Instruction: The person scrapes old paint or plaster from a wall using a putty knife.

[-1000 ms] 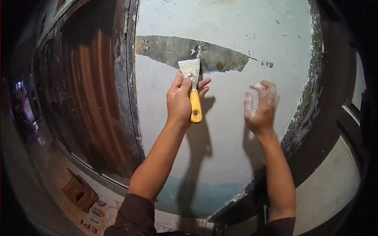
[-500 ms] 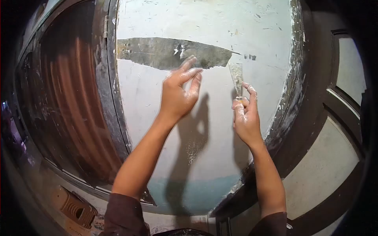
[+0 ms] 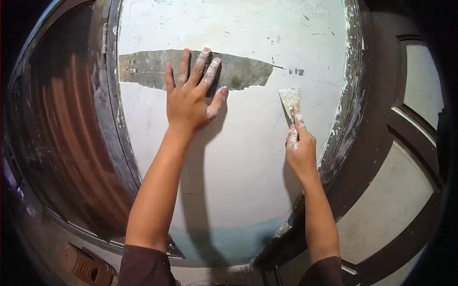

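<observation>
My left hand [image 3: 188,100] has its fingers spread over the bare grey patch [image 3: 248,71] in the white wall panel [image 3: 238,143]. White dust coats its fingertips. To the right, my right hand [image 3: 300,148] is closed on the handle of a putty knife [image 3: 290,102], blade up, with one finger stretched along the blade. White residue covers the blade, which is near the panel just below and right of the patch's right end. Whether the blade touches the panel is hard to tell.
A worn dark frame [image 3: 125,114] edges the panel at left, beside a reddish-brown curtain-like surface [image 3: 71,143]. At right is a dark door [image 3: 367,190] with pale panels. A brown plastic object [image 3: 88,267] lies low at left.
My left hand has moved left and its fingers have gone from bent together to spread out. The putty knife has shifted slightly down and tilted, with my right index finger now along its blade.
</observation>
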A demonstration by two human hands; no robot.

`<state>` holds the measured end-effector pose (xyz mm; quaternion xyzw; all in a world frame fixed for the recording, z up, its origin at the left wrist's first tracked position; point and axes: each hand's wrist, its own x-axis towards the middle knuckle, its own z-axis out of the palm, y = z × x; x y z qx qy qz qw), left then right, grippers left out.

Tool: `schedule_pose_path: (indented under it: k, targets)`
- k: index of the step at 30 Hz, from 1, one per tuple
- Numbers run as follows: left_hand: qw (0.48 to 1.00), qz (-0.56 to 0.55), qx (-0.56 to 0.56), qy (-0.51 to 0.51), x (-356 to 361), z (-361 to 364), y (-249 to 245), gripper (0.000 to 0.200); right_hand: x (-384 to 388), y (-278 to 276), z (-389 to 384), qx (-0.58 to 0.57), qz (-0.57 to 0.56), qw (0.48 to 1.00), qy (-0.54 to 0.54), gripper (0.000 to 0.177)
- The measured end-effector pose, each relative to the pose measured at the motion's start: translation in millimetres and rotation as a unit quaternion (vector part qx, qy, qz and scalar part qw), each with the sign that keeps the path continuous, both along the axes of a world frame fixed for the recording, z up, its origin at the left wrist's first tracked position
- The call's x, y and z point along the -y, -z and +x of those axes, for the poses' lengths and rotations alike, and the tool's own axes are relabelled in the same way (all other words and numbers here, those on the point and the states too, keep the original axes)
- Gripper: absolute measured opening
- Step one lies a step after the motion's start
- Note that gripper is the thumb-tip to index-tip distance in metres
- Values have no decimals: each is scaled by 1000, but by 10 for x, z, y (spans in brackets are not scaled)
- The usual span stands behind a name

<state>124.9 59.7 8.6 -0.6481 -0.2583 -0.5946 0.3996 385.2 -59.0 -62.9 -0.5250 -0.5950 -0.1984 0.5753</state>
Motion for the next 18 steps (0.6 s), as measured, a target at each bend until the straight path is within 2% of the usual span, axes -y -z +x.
schedule_pose_path:
  k: [1, 7, 9, 11, 14, 15, 18]
  targets:
    - [1000, -1, -1, -5, -11, -5, 5, 57, -1, -16, 35, 33, 11, 999, 18, 27]
    - [1000, 0, -3, -20, -5, -2, 14, 57, 73, -257, -100, -28, -47, 998, 28, 26]
    - [1000, -5, -4, -18, 16, -7, 21, 56, -37, -280, -56, 7, 9, 999, 50, 31]
    - [1000, 2, -3, -16, -13, -3, 27, 55, -71, -228, -73, 4, 2, 998, 64, 33]
    - [1000, 2, 4, -8, -11, -3, 30, 55, -107, -64, -70, 53, 157, 985, 50, 23]
    - [1000, 3, 5, -7, -7, -4, 22, 55, -97, -92, -71, 54, 158, 985, 51, 23]
    - [1000, 15, 4, -16, -35, -10, 30, 55, 31, -217, -164, -54, 63, 995, 55, 23]
